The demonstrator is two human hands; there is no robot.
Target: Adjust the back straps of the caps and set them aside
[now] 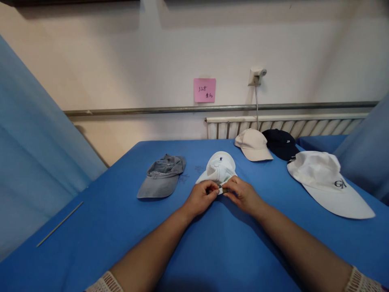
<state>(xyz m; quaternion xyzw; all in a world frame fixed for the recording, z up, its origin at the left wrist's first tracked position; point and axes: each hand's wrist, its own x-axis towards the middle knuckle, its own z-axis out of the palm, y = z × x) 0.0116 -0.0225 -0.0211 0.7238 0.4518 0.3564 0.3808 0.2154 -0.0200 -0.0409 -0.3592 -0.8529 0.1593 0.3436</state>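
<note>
While a grey brimmed cloth cap [162,176] lies near the far left corner of the blue worktop [121,225], the left hand [200,198] and right hand [244,196] pinch the narrow strap [221,191] of a white cloth cap [219,172] near the far edge's middle; strap work looks unfinished.

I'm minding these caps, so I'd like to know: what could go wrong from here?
1. The left hand and right hand hold the strap of the middle cap only by the fingertips, so it might slip free.
2. The stick lies near the left edge of the table; a tug on the cloth could perhaps roll it off.
</note>
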